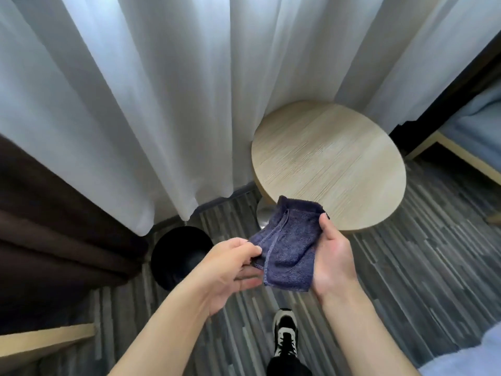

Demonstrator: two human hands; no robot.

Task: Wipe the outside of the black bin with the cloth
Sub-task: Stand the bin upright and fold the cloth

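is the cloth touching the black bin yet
Apart. The head view shows the cloth held up between the left hand and right hand, with striped floor visible between it and the black bin.

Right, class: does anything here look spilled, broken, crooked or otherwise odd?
Nothing stands out. The black bin stands upright on the floor by the curtain, with no spill seen around it. The round table looks undamaged. Both the left hand and right hand hold the blue cloth, which looks whole.
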